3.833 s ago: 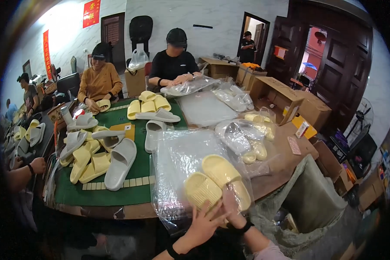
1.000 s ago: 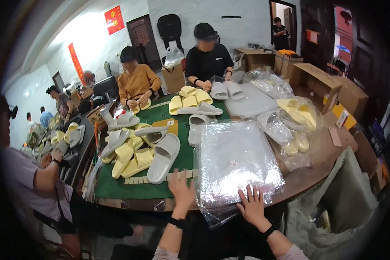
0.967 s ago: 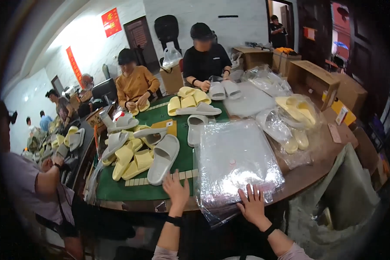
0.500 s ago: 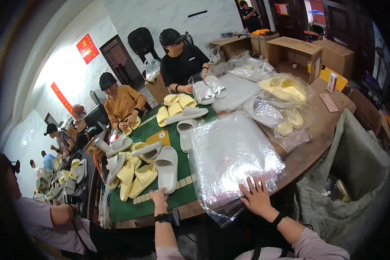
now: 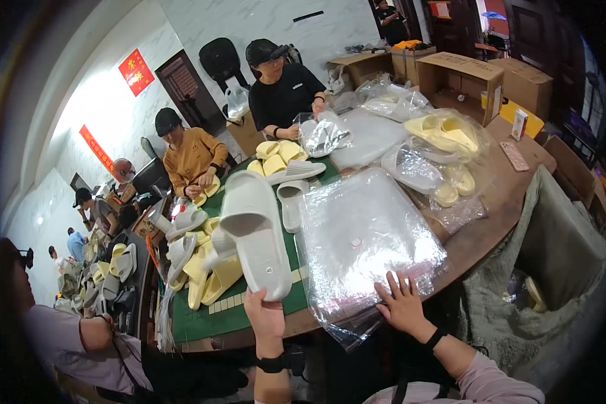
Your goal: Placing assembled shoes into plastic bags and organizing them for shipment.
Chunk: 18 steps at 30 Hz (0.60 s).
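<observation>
Between the fingers and thumb of my left hand (image 5: 265, 316) is the heel end of a light grey slide sandal (image 5: 257, 236), raised above the green mat (image 5: 209, 328) with its toe pointing away. My right hand (image 5: 404, 304) lies spread on the near right corner of a stack of clear plastic bags (image 5: 363, 236). Left of the held sandal is a heap of yellow slide sandals (image 5: 221, 279) mixed with grey ones. Another grey slide sandal (image 5: 291, 205) rests on the mat behind it, beside the bags.
Bagged yellow sandals (image 5: 444, 135) lie at the table's right, near a phone (image 5: 514, 156). A large woven sack (image 5: 518, 269) stands off the right edge. Across the table, a person in black (image 5: 283, 101) handles bagged sandals; another in orange (image 5: 194, 158) handles yellow ones. Cardboard boxes (image 5: 461, 74) stand behind.
My left hand has lifted the grey slide sandal off the mat, bringing it up and closer. My right hand stays on the bags.
</observation>
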### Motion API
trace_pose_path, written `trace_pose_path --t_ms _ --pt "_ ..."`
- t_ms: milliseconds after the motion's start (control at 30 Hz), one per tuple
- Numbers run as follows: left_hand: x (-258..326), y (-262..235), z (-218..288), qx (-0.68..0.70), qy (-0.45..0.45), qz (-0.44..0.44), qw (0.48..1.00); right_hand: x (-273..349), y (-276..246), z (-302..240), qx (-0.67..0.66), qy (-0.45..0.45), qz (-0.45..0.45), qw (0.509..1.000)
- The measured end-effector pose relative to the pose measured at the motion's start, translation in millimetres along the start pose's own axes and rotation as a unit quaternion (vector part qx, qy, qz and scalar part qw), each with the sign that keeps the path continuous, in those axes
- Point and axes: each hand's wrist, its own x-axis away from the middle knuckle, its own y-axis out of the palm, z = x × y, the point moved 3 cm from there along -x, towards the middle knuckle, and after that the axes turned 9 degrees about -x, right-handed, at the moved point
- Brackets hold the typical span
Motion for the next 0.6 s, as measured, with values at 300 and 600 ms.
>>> trace_pose_path --t_ms 300,600 --pt "41.3 10.4 2.1 -0.002 0.075 0.134 0.988 -2.2 7.3 -2.7 -0.01 0.002 -0.01 1.0" --pt "96.1 41.6 -7.7 0.043 0.066 0.123 0.989 2.6 21.2 3.0 0.019 0.002 -0.028 0.999"
